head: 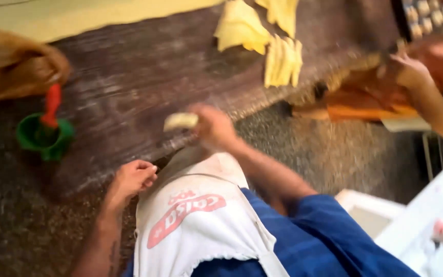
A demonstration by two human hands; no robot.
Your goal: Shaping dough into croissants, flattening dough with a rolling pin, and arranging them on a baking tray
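My right hand (215,125) holds a small pale piece of dough (180,121) just above the near edge of the dark floured board (144,87). My left hand (133,177) rests with curled fingers at the board's near edge, next to my white apron (196,220); it holds nothing that I can see. Cut yellow dough pieces (262,38) lie in loose stacks at the far side of the board. The frame is motion-blurred.
A green cup with a red tool in it (44,134) stands at the left. A brown bag (14,64) lies behind it. At the right, another person's hand (411,69) reaches over orange wrappings (365,97). A white box (416,215) sits low right.
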